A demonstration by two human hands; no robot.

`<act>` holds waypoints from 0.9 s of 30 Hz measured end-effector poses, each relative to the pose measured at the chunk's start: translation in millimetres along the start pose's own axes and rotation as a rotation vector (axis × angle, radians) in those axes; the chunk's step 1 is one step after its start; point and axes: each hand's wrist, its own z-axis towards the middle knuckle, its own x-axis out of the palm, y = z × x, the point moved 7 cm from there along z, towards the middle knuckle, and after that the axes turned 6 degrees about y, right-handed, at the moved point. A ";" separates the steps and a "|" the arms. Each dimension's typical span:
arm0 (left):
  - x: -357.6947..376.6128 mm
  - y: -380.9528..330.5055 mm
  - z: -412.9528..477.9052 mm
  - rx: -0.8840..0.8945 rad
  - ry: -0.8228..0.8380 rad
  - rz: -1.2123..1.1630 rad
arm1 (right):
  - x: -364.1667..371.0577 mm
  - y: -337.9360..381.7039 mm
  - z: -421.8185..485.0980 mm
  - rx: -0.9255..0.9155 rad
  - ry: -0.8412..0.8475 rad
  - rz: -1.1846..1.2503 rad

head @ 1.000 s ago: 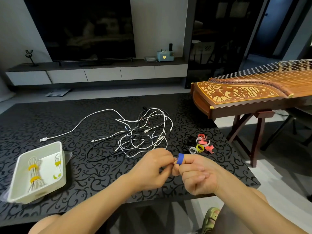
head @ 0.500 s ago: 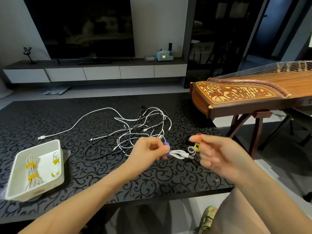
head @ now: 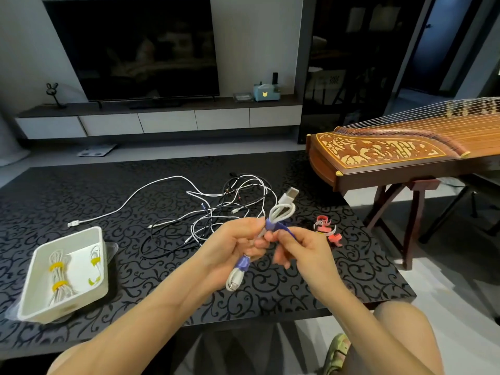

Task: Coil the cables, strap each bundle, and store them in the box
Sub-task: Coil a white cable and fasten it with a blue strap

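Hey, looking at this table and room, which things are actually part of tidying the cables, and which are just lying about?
For the job: cable bundle in the left hand, blue strap pinched by the right hand, tangled cables, spare straps, white box holding strapped bundles.
Just lying about: television, zither, rabbit ornament, floor scale.

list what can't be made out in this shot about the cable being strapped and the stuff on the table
Head view only:
- Middle of the white cable bundle: hidden inside the left hand.
- Whether the upper blue strap is closed: the right hand pinches and covers its end.
- Cable tangle: strands overlap, too thin to count.
- Spare straps: small, overlapping; number unclear.
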 end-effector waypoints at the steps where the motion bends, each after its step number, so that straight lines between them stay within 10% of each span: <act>1: 0.0 -0.3 -2.1 0.001 0.007 0.066 | -0.5 -4.1 -0.2 0.030 0.025 0.035; 15: -21.7 -4.2 -7.7 0.383 -0.460 0.982 | 21.9 7.4 -28.5 0.234 0.128 -0.193; 20: 9.8 -7.9 -12.9 0.771 -0.277 1.434 | 14.0 24.8 -12.7 0.339 0.103 0.006; 27: 4.9 -11.8 -6.3 0.784 -0.159 1.612 | 25.4 17.9 -10.8 0.588 0.117 0.569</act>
